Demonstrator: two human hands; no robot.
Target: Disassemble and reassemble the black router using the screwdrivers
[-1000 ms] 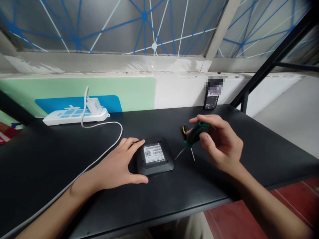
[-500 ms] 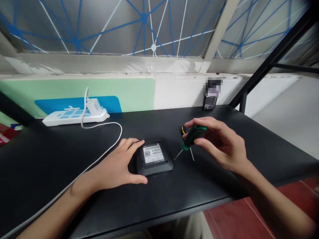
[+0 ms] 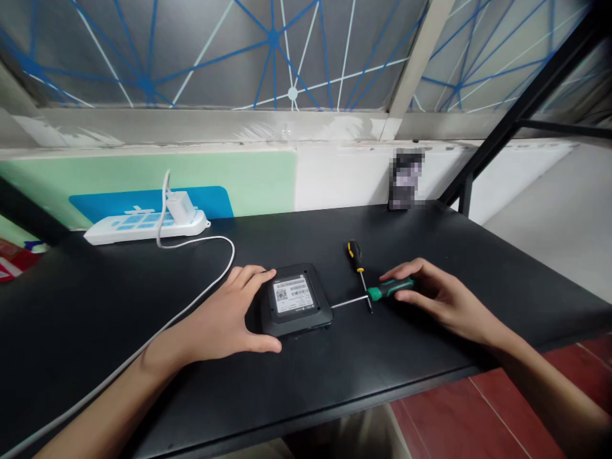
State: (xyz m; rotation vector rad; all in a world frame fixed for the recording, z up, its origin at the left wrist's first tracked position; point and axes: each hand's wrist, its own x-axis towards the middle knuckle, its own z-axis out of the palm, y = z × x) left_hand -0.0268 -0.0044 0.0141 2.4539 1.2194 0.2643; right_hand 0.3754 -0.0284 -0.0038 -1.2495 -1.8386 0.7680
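A flat black electronic device (image 3: 295,324) with rounded corners lies on the desk, its white printed label facing up. My left hand (image 3: 232,312) is braced around its left side, fingers at the far left corner and thumb by the front edge. In my right hand (image 3: 437,293) is a green-and-black screwdriver (image 3: 389,289), gripped by the handle and lying nearly level. Its shaft points left and the end meets the device's right edge; whether it goes into a seam I cannot tell. A yellow-and-black screwdriver (image 3: 355,255) lies on the desk, its shaft crossing the green one's.
At the back left stands a white power strip (image 3: 109,231) with a plugged-in charger (image 3: 180,207). The charger's white cable (image 3: 201,298) runs forward past my left forearm. A partly blurred phone (image 3: 404,182) leans on the wall. The black desk (image 3: 306,389) ends at a front edge.
My right hand has lowered the green screwdriver from a steep tilt to nearly flat, moving its handle down and right. The yellow-and-black screwdriver now shows more fully. My left hand stays put.
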